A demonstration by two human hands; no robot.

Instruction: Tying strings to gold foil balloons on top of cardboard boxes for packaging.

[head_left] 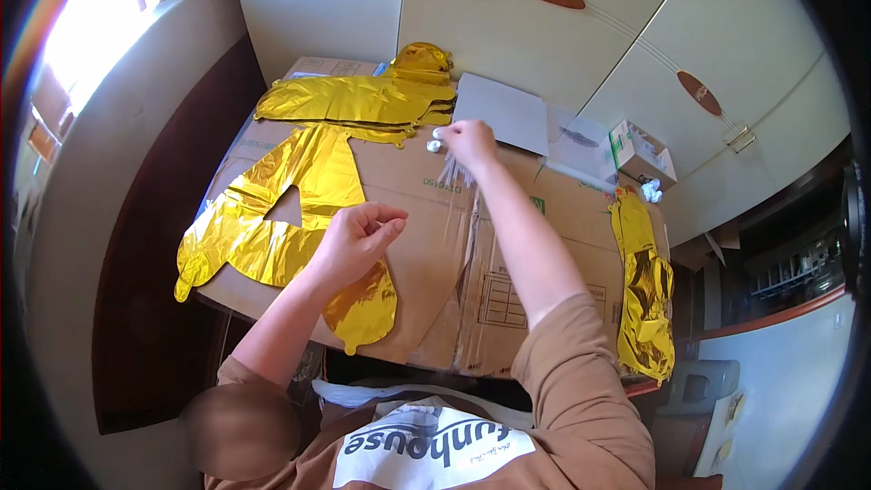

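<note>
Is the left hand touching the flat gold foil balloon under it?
Cannot tell. In the head view the left hand overlaps the gold foil balloon, fingers pinched, but neither contact nor gap shows.

You face shiny gold foil letter balloons [299, 209] on plain brown flattened cardboard [472, 245], a pale grey flat board [504, 113] beyond.

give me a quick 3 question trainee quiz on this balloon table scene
1. True or false: the gold foil letter balloon under the left hand lies flat, not inflated.
2. What covers the table? A) flattened cardboard B) green cloth C) newspaper
3. Fill in: the right hand reaches to the table's far side, its fingers at a small ____ object.

Key: 1 true; 2 A; 3 white
</note>
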